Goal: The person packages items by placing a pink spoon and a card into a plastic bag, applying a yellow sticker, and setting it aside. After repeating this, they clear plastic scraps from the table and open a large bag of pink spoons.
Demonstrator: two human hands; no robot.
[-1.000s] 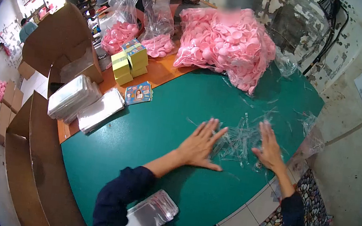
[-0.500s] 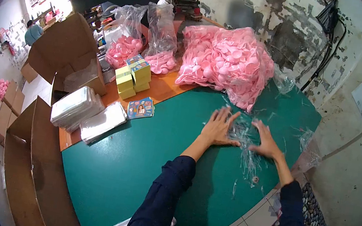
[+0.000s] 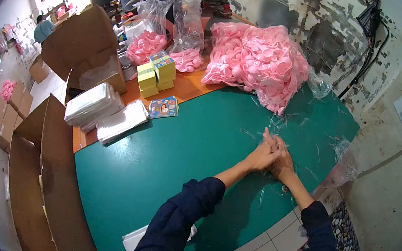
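My left hand [image 3: 262, 157] and my right hand [image 3: 283, 160] are pressed together over the green tabletop [image 3: 181, 153]. Their fingers are closed around crumpled clear plastic scraps, mostly hidden between the palms. Loose plastic strips [image 3: 262, 193] lie on the tabletop below the hands, and more thin shreds are scattered around them. Just beyond the hands sits a large clear bag of pink plastic spoons [image 3: 258, 64].
At the left are stacked clear plastic sleeves [image 3: 93, 108], printed cards [image 3: 164, 107] and yellow-sided card stacks [image 3: 155, 75]. An open cardboard box [image 3: 81, 47] stands behind them. Crumpled plastic [image 3: 345, 158] hangs at the right edge. Far off is another person [image 3: 44, 30].
My hands have come together from either side, bunching the loose plastic that lay spread between them. The view has shifted slightly.
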